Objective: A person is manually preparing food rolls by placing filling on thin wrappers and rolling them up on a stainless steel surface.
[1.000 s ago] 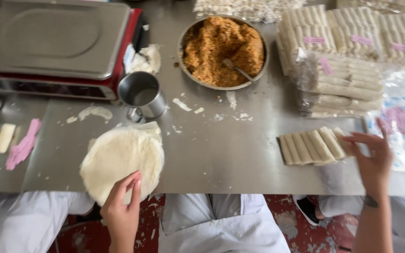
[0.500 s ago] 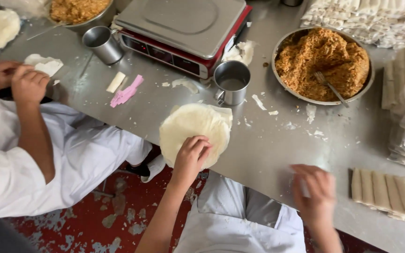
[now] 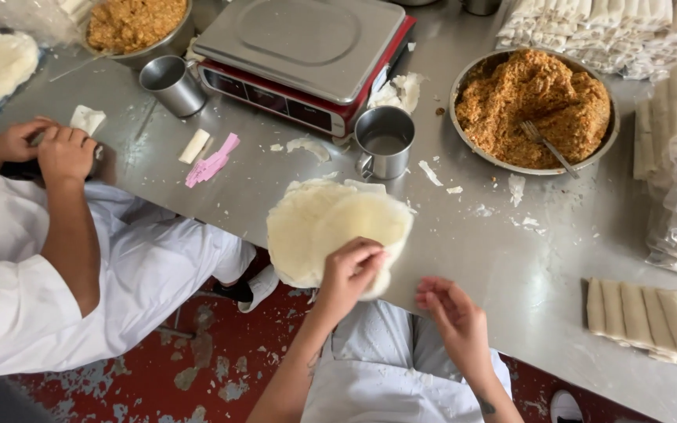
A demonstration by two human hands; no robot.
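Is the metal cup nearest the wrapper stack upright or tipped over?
Upright. The metal cup stands on the table, its round rim facing up, handle at the side, beside the wrapper stack.

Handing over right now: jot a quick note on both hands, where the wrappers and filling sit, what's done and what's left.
Left hand: fingers pinching the near edge of the stack of thin round wrappers at the table edge.
Right hand: empty, hovering beside the stack.
Filling bowl with a fork sits beyond on the right; metal cup stands behind the stack.
Done: a row of finished rolls lies at the right.
Left: no wrapper is separated or filled yet.
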